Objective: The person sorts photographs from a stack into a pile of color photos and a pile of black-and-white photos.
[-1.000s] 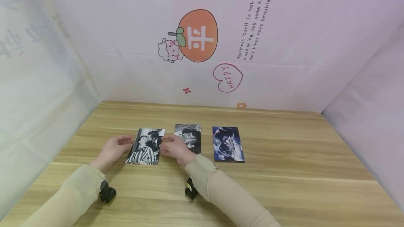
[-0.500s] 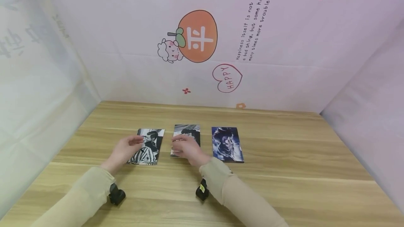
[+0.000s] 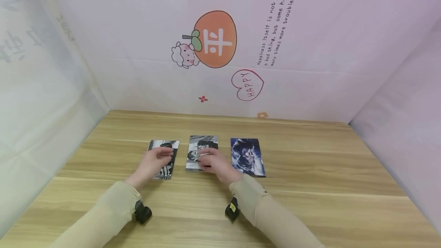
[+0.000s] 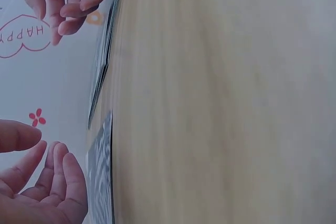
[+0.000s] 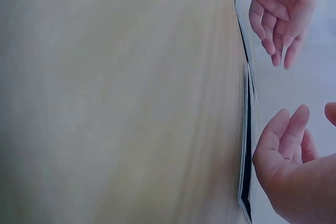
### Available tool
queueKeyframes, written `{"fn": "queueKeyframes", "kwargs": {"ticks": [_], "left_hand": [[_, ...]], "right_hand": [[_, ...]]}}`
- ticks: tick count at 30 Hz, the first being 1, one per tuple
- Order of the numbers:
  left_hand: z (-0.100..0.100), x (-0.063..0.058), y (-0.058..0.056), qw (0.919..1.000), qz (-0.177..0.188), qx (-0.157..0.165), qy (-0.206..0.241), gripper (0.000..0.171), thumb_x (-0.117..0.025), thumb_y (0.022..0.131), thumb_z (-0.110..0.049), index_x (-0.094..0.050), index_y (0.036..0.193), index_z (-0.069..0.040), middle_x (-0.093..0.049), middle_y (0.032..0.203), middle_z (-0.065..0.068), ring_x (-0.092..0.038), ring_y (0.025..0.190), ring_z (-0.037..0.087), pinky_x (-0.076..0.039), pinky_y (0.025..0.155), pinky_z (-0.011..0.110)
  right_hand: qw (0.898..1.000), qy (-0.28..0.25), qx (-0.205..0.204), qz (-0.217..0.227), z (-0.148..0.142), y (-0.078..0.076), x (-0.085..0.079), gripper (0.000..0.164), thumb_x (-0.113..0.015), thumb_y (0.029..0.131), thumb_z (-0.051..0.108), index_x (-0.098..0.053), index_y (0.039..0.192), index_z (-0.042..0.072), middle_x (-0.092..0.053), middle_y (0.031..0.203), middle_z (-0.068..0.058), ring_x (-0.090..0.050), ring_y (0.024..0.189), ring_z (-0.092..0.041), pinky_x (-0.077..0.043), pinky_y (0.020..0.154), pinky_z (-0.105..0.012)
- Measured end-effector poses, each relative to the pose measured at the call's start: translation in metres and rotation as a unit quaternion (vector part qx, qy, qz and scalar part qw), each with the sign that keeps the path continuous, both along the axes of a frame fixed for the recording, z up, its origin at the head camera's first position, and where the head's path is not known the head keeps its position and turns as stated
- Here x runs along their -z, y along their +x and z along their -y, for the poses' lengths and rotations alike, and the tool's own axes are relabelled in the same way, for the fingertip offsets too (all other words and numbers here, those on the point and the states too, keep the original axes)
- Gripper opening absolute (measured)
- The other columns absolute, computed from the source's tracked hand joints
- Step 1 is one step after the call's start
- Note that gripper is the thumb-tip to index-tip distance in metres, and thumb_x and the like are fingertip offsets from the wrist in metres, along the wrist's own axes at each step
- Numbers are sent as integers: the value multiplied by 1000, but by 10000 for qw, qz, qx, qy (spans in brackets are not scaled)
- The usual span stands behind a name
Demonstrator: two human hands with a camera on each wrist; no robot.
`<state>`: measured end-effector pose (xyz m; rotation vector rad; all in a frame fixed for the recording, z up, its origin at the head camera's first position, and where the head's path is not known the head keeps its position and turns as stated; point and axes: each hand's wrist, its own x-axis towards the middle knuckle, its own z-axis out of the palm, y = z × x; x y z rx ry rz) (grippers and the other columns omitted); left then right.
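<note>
Three photo cards or small stacks lie in a row on the wooden table. My left hand [image 3: 155, 162] hovers over the left black-and-white photo card [image 3: 167, 173], hiding much of it, and holds nothing. Over the lower right part of the middle black-and-white photo card [image 3: 203, 140] is my right hand [image 3: 218, 165], also holding nothing. Layered edges show in the right wrist view, so a stack of cards [image 5: 245, 145] lies beside that hand. To its right lies a blue-toned photo card [image 3: 249, 156]. Both hands have loosely bent fingers in the wrist views.
The wood-grain table [image 3: 310, 171] extends to a printed cloth wall [image 3: 303, 91] at the back. Pale cloth also hangs at the left and right sides. A black wrist camera [image 3: 142, 212] sits under the left sleeve, another black camera [image 3: 232, 210] under the right.
Both hands have moved right. My left hand has gone from the left card's edge to above it, my right from between the left and middle cards to over the middle one's right side.
</note>
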<state>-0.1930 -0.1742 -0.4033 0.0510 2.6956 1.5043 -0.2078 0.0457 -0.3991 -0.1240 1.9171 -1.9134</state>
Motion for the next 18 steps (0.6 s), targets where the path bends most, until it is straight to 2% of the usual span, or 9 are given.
{"fn": "queueKeyframes", "kwargs": {"ticks": [3,6,9,13,18], "left_hand": [[-9,-1,-3,10000,62,16,76,35,-53,92,-6,-54,126,6,-60,122,22,-56,115,35,-48,98,44],[-17,-1,-6,9998,108,96,151,36,-53,93,-8,-53,126,5,-59,123,21,-56,116,34,-49,97,42],[-26,-2,-9,9998,90,106,175,36,-55,93,-9,-54,126,4,-59,124,20,-56,116,34,-49,98,42],[-35,-3,-11,9997,128,33,228,36,-56,93,-12,-55,126,1,-59,125,19,-55,117,34,-48,98,43],[-43,-6,-12,9986,282,31,445,38,-54,93,-10,-52,129,2,-54,130,22,-52,120,36,-47,98,45]], "right_hand": [[9999,34,102,22,-8,-4,-2,39,-51,91,5,-45,128,-7,-54,118,-21,-58,100,-24,-50,95,-36],[9993,-48,369,-8,-14,-9,-4,38,-50,92,5,-45,127,-10,-53,122,-26,-57,109,-31,-49,98,-38],[9969,-227,749,-120,-21,-13,-6,36,-50,91,2,-46,123,-14,-54,120,-29,-57,107,-32,-49,98,-40],[9936,-254,1073,-235,-27,-17,-9,36,-49,90,0,-46,123,-15,-53,115,-26,-56,99,-27,-49,97,-40],[9925,-16,1181,-323,-36,-19,-13,41,-48,92,5,-42,129,-11,-50,124,-29,-53,114,-40,-45,102,-44]]}}
